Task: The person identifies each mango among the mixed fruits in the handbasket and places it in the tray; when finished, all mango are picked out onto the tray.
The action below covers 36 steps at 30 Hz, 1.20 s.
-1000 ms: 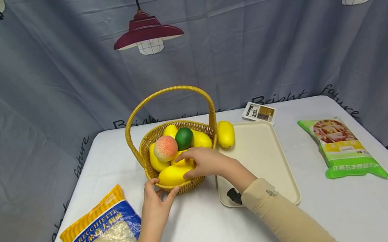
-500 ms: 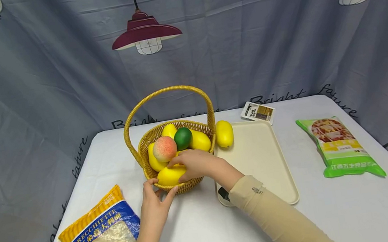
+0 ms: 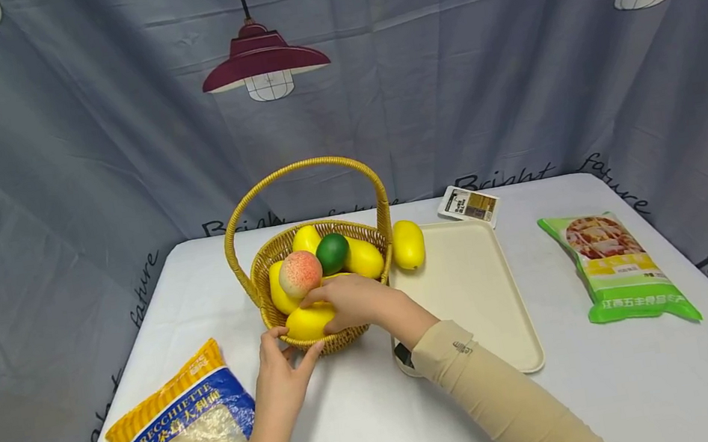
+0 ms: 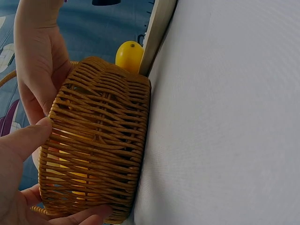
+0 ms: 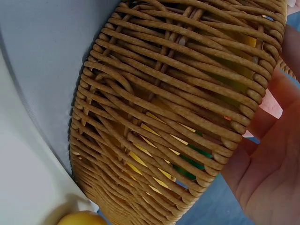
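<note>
A wicker basket point(image 3: 343, 339) with a tall hooped handle holds several yellow mangoes, a pink-orange peach point(image 3: 300, 274) and a dark green fruit point(image 3: 333, 253). My left hand point(image 3: 283, 374) grips the basket at its front left; in the left wrist view the thumb lies at the rim and other fingers reach along the wicker side. Reaching in over the front right rim, my right hand point(image 3: 355, 302) holds the frontmost mango point(image 3: 307, 323), thumb on the near side and fingers over the top. Basket wicker hides those fingertips in the right wrist view.
Right of the basket lies a cream tray point(image 3: 473, 295), with another mango point(image 3: 408, 245) at its back left corner. A small white labelled pack point(image 3: 468, 203) sits behind it. A green food bag point(image 3: 619, 267) is far right; a blue-yellow orecchiette bag point(image 3: 188, 441) is front left.
My right hand has shifted slightly left and closed in over the front mango, covering more of its right end. My left hand stays at the basket. The head view drifts slightly.
</note>
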Tool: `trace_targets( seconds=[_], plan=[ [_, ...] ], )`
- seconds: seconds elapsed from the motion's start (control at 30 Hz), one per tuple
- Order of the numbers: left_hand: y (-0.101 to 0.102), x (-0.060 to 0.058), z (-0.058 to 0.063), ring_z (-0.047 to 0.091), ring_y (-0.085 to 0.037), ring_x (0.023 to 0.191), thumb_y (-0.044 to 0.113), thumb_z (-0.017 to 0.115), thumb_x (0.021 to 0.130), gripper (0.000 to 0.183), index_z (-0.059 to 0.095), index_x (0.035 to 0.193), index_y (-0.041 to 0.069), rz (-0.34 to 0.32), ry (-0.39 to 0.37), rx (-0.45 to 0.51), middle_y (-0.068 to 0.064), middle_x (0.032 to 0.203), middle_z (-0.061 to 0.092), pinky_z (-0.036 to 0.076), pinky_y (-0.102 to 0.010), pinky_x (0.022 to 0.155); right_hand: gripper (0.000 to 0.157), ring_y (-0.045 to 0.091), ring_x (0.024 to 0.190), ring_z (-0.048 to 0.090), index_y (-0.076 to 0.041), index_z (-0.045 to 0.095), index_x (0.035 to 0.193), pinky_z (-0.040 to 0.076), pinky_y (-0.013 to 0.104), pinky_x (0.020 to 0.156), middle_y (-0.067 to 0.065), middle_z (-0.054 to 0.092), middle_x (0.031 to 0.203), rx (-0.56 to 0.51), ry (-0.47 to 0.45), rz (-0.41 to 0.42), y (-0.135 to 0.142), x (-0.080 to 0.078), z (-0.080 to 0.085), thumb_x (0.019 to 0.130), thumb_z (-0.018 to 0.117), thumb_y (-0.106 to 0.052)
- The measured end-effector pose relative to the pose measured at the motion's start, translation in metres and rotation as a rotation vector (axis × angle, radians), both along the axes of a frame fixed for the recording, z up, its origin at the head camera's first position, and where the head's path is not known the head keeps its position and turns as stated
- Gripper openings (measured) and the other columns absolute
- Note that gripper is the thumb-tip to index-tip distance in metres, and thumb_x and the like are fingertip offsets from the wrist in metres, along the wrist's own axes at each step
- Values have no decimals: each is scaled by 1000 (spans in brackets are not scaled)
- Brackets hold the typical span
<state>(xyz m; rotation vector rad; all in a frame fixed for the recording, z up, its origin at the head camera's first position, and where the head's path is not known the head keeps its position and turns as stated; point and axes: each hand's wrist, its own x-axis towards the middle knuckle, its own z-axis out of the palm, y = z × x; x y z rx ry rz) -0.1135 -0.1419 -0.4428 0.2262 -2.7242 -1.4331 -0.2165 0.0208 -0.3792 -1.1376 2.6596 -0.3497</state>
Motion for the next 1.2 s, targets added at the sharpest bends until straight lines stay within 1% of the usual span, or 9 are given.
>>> trace_targets(
  seconds=[0.17, 0.4, 0.57, 0.63, 0.77, 0.93, 1.03, 1.2],
  plan=[
    [0, 0, 1, 54, -36, 119, 56, 65, 86, 70, 30, 127, 10, -4, -2, 7, -22, 137, 38, 49, -51, 88, 51, 13, 122, 51, -22, 59, 132, 40, 31, 103, -8, 59, 129, -26, -9, 0, 3, 0, -1, 84, 77, -28],
    [1, 1, 2, 53, -38, 119, 54, 65, 86, 70, 30, 127, 9, -9, 8, -4, -24, 136, 39, 48, -53, 90, 53, 15, 124, 49, -22, 58, 134, 39, 33, 104, -6, 58, 131, -108, -33, -16, 12, 1, 2, 84, 76, -26],
    [1, 2, 2, 53, -39, 119, 54, 65, 86, 70, 30, 127, 8, -11, 14, -2, -24, 135, 39, 48, -53, 90, 53, 14, 118, 53, -23, 58, 133, 42, 32, 101, -6, 59, 129, -140, -26, -36, 18, 3, 6, 84, 76, -25],
    [1, 2, 2, 53, -40, 119, 54, 65, 86, 70, 30, 127, 8, -13, 16, 0, -24, 135, 39, 48, -53, 90, 52, 14, 113, 54, -24, 59, 133, 44, 32, 97, -5, 59, 127, -156, -31, -51, 21, 4, 9, 83, 76, -24],
    [1, 1, 2, 52, -39, 120, 54, 65, 86, 70, 30, 127, 9, -8, 6, 3, -23, 136, 38, 48, -52, 90, 52, 12, 109, 55, -25, 59, 133, 46, 31, 94, -7, 59, 127, -200, -52, -78, 28, 5, 13, 83, 76, -23],
    [1, 1, 1, 52, -39, 121, 52, 66, 87, 69, 31, 128, 10, 1, -3, 7, -23, 137, 39, 48, -53, 90, 52, 12, 113, 53, -26, 58, 133, 45, 30, 95, -8, 58, 130, -287, -77, -97, 37, 7, 12, 84, 76, -24],
    [1, 0, 1, 52, -39, 121, 54, 66, 86, 71, 31, 129, 9, 1, -3, 12, -23, 137, 38, 48, -53, 90, 51, 12, 115, 52, -27, 58, 133, 45, 30, 95, -8, 58, 130, -352, -97, -113, 44, 8, 10, 84, 75, -26],
    [0, -1, 0, 52, -38, 122, 60, 64, 84, 76, 30, 130, 9, 0, -11, 21, -22, 139, 37, 47, -52, 92, 53, 13, 111, 53, -24, 58, 134, 47, 34, 93, -5, 59, 124, -490, -126, -151, 58, 10, 5, 84, 75, -24]
  ],
)
